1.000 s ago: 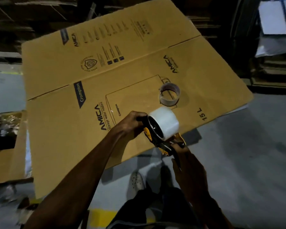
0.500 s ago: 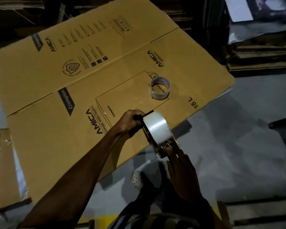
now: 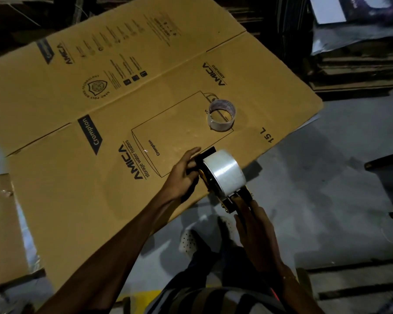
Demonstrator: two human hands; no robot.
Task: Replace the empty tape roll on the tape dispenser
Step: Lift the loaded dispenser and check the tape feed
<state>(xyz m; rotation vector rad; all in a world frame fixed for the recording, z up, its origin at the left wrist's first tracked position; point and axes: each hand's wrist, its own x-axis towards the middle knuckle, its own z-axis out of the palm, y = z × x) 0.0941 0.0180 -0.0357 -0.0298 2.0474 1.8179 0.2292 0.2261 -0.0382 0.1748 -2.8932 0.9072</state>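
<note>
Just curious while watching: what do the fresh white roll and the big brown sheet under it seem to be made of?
The new tape roll looks like glossy clear plastic film; light streaks across it. The flattened box looks like matte brown corrugated cardboard, creased and printed, though no fluting shows.

Bare forearms without sleeves down to left hand (image 3: 179,175) and right hand (image 3: 256,230), striped shirt (image 3: 204,300) in dark and pale bands at the bottom, white perforated shoe (image 3: 188,241) below.
</note>
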